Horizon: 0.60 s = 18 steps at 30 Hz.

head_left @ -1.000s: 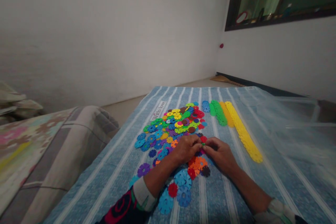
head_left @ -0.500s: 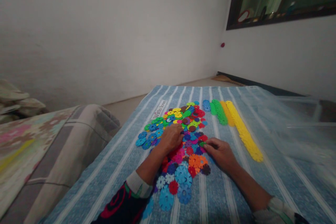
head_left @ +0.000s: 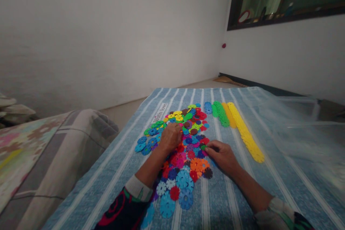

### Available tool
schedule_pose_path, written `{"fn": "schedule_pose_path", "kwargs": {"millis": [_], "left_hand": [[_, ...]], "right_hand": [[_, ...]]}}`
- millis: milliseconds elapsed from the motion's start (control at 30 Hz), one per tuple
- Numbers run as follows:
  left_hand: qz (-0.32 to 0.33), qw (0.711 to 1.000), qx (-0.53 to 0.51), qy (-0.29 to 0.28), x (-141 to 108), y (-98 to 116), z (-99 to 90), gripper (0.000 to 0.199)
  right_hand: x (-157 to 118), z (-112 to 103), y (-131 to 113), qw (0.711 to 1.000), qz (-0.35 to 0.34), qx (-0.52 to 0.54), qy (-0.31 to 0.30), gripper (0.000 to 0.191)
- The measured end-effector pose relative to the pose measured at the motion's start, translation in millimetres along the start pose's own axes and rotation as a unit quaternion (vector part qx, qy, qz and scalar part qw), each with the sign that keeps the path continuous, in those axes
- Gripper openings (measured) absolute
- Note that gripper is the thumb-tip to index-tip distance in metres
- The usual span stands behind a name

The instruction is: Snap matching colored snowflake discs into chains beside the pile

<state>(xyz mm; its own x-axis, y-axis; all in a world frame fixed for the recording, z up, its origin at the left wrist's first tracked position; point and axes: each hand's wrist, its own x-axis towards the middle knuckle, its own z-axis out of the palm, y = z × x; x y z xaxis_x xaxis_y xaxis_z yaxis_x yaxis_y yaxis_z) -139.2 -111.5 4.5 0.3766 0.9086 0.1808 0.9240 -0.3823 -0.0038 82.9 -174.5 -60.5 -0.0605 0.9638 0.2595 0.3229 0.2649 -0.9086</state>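
A pile of flat, notched discs in many colours spreads over the striped blue cloth. My left hand rests on the pile's left middle part with its fingers curled down; what its fingertips touch is hidden. At the pile's right edge, my right hand pinches a small green disc between thumb and finger. Right of the pile lie overlapping rows of discs: a short blue row, a green row, an orange row and a long yellow row.
Clear plastic containers stand on the right side of the striped cloth. A "With love" label lies beyond the pile. At the left is a surface with a flowered cover. A wall rises behind.
The view has shifted slightly, so the scene sits a little further left. My left hand has moved slightly back from the pile's centre. My right hand still pinches the green disc.
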Motion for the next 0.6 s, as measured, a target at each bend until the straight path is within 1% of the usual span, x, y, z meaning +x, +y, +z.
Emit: {"fn": "schedule_pose_path", "kwargs": {"millis": [67,133,267,333,433,600], "left_hand": [[0.037,0.999,-0.012,0.006,3.0,3.3,7.2,0.023],[0.055,0.998,-0.02,0.006,4.3,4.6,12.0,0.026],[0.048,0.998,-0.028,0.015,3.2,3.2,16.3,0.044],[0.037,0.999,-0.026,0.02,2.5,2.2,17.8,0.049],[0.038,0.998,-0.025,0.032,2.5,0.9,21.2,0.046],[0.04,0.998,-0.003,0.042,3.8,-0.9,28.6,0.033]], "right_hand": [[0.5,0.3,0.6,1.0,-0.001,-0.003,0.0,0.02],[0.8,0.4,1.1,1.0,-0.002,-0.006,-0.001,0.02],[1.0,0.1,1.0,1.0,-0.003,-0.011,0.0,0.018],[0.8,-0.1,0.6,1.0,-0.005,-0.012,0.001,0.017],[0.7,-0.1,0.3,1.0,-0.008,-0.01,0.001,0.017],[0.7,-0.1,-0.6,1.0,-0.006,-0.009,0.005,0.017]]}}
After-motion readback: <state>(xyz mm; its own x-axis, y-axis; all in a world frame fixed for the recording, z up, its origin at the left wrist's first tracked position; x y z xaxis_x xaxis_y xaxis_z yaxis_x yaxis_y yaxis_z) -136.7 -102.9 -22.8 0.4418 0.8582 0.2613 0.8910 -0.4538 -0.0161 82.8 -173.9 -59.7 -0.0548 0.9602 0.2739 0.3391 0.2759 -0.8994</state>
